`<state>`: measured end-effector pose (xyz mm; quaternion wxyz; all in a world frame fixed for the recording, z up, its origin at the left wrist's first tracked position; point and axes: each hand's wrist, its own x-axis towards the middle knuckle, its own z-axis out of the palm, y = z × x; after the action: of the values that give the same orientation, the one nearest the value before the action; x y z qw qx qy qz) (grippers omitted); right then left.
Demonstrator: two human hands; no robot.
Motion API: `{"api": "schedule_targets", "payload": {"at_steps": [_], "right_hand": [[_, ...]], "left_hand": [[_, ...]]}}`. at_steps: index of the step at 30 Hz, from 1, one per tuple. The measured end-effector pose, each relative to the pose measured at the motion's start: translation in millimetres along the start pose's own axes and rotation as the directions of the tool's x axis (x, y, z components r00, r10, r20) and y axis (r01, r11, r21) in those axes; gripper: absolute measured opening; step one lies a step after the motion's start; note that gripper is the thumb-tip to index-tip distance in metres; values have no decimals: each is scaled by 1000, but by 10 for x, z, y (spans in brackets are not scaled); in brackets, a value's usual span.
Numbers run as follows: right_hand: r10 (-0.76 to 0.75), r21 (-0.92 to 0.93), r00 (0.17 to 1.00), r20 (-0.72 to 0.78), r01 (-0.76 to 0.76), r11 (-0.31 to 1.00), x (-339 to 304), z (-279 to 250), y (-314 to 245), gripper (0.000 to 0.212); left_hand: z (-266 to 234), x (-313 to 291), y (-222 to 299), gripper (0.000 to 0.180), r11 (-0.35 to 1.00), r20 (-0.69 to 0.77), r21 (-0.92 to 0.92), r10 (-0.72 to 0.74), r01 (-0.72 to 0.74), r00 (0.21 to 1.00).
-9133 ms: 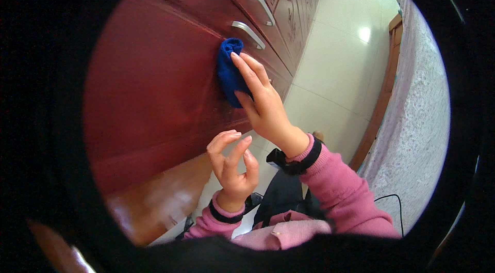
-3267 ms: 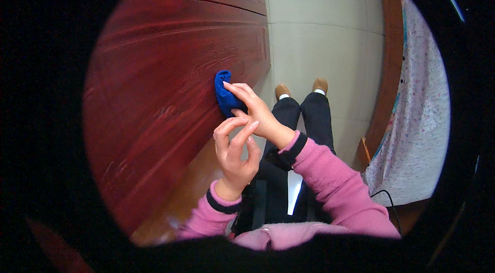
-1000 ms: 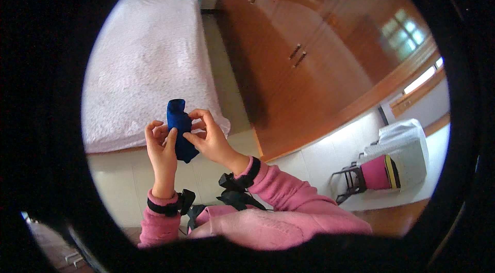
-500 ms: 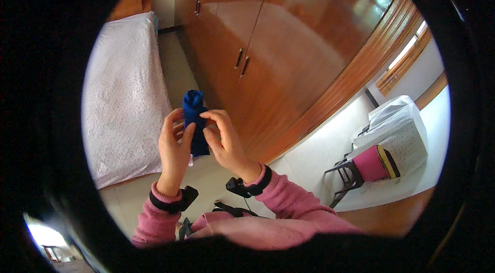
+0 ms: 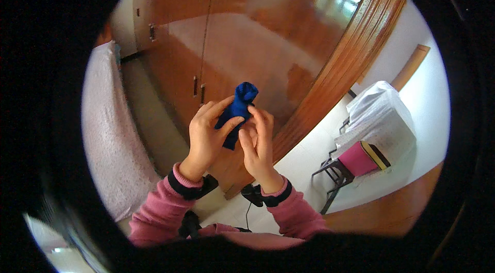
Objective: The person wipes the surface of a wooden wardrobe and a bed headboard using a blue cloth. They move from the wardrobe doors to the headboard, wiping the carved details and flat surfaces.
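Observation:
A dark blue piece of soft cloth, its upper end rolled or bunched into a round opening, is held up in front of me between both hands. My left hand grips it from the left, thumb across its front and fingers on its far side. At the right edge of the cloth, my right hand has its bent fingers against the fabric, the thumb lower down. The cloth leans, its top to the right and its flat lower end hanging between the hands. Whether it is a sock or another garment, I cannot tell.
Beyond my hands stands a large brown wooden wardrobe with metal handles. A bed with a pale patterned cover is at left. To the right, a dark chair with a pink item on it stands by a cloth-covered table.
The view has turned, so the bed and wardrobe sit farther left. Both hands and the blue cloth have shifted right in the picture, and the cloth has gone from nearly upright to tilted.

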<state>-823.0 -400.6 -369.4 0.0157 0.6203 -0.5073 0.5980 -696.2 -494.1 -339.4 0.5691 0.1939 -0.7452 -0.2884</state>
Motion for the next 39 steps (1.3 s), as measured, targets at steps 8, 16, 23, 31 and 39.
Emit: {"api": "schedule_targets", "payload": {"at_steps": [8, 16, 23, 31, 39], "right_hand": [[-52, -142, 984, -171, 27, 989, 369, -90, -31, 56], [-145, -320, 934, -327, 35, 947, 821, -24, -75, 64], [-117, -298, 917, -381, -3, 954, 1049, 102, 14, 69], [-88, -365, 904, -419, -79, 927, 1142, 140, 9, 70], [-79, -465, 908, -412, -135, 875, 1110, 134, -57, 64]], "left_hand": [[336, 571, -89, 50, 973, 43, -218, 94, -82, 995], [527, 1289, -76, 47, 870, 28, -200, 465, -451, 885], [665, 1687, -284, 46, 760, 22, -217, 631, -613, 775], [788, 1819, -419, 49, 663, -67, -255, 714, -704, 697], [759, 1794, -495, 49, 667, -85, -128, 730, -734, 678]]}}
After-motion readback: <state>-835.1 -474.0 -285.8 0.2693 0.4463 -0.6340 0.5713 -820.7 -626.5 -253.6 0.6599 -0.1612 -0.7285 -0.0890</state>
